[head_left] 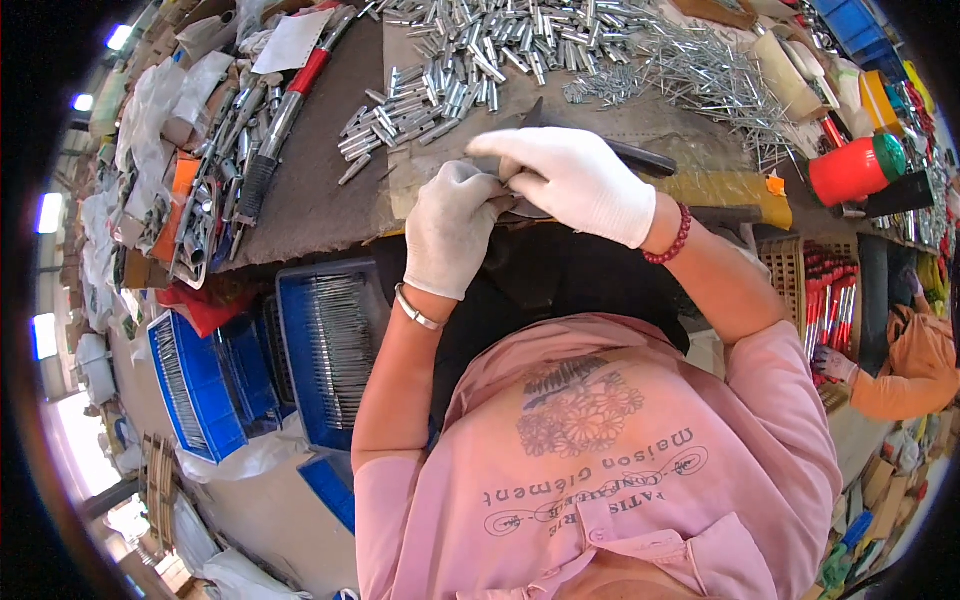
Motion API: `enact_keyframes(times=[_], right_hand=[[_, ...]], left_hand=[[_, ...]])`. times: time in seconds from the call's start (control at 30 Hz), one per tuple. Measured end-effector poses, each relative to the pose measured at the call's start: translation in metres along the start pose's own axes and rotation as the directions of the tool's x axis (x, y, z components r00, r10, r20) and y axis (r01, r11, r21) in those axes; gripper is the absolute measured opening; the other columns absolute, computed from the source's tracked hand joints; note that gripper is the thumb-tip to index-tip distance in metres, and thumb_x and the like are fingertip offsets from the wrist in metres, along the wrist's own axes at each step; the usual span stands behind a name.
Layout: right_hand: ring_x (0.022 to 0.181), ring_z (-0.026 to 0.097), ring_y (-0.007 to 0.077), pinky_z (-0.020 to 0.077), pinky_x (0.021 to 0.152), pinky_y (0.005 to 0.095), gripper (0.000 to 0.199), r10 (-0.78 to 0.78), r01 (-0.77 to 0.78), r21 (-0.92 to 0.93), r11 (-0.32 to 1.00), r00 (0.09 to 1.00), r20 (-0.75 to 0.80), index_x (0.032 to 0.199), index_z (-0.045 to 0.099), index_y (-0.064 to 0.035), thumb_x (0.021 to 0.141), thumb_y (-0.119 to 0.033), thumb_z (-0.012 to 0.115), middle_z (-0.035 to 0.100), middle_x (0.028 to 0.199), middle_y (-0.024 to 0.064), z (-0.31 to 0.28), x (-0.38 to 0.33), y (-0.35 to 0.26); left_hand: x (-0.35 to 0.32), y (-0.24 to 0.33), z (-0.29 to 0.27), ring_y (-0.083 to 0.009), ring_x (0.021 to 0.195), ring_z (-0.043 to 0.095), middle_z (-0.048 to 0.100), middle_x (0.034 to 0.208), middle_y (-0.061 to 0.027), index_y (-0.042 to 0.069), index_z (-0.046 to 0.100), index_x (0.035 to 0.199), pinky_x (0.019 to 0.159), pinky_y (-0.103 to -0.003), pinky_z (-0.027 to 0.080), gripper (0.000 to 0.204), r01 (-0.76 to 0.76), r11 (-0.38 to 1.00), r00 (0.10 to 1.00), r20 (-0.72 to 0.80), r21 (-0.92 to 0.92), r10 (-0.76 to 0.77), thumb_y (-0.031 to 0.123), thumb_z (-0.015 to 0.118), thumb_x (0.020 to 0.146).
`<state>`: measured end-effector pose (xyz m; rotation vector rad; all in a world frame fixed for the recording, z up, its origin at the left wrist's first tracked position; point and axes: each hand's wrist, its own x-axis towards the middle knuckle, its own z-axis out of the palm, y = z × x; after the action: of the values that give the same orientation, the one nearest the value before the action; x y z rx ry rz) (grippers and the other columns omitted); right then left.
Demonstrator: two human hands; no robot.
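My left hand (450, 225), in a white glove, is closed at the near edge of the workbench, its fingertips pinched together. My right hand (580, 185), also gloved, meets it from the right, thumb and finger bent in against the left fingertips. What they pinch between them is too small and covered to name. Behind the right hand lies a dark tool with a black handle (645, 160); the hand hides its middle. Beyond the hands spreads a pile of short silver metal tubes (490, 60). Thin metal pins (725, 100) are heaped to its right.
Long tools, including a red-and-black handled one (290, 110), crowd the bench's left. A red container (850, 178) with a green lid lies at right. Blue crates (283, 330) of metal rods stand below left. A tan basket (788, 270) holds red-and-silver rods; another person's arm (890, 392) is nearby.
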<state>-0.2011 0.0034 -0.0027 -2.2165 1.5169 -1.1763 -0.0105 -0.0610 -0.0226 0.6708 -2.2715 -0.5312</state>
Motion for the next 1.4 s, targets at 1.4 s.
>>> enact_keyframes(times=[1.4], right_hand=[[0.082,0.066,0.033,0.0529,0.069,0.0424,0.041,0.208,-0.179,-0.364,0.914,0.977,0.044,0.133,0.068,-0.0136,0.093,-0.007,0.07,0.058,0.09,0.011,-0.039,-0.076,-0.037]], left_hand=[[0.0,-0.007,0.002,-0.0315,0.087,0.068,0.068,0.089,-0.009,0.01,0.079,0.09,0.076,-0.04,0.054,0.015,0.024,0.992,1.0,-0.015,-0.122,-0.026,0.008,0.084,0.077]])
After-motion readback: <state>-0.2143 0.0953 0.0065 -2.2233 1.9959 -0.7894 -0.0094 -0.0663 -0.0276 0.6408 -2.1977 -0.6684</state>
